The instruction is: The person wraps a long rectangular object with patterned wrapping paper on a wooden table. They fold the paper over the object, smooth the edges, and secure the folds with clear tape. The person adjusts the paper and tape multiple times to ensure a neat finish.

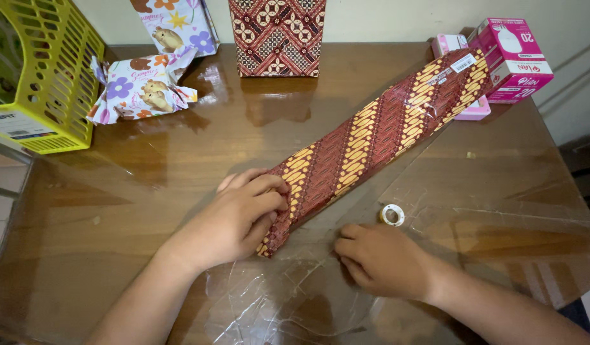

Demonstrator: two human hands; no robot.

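A long flat roll of wrapping paper [378, 131], dark red with yellow patterned stripes, lies slantwise across the brown table [148, 160] inside clear plastic film. My left hand [240, 217] grips its near end, fingers curled over the edge. My right hand [381, 259] rests palm down on the crinkled clear film [288, 300] beside that end, fingers curled, holding nothing that I can see. A small roll of clear tape [392, 214] lies just beyond my right hand.
A yellow plastic basket [45, 76] stands at the far left. A floral wrapped parcel [141, 89] lies beside it, another floral package [176, 25] and a patterned red box [277, 37] stand at the back. Pink boxes [512, 57] sit at the far right corner.
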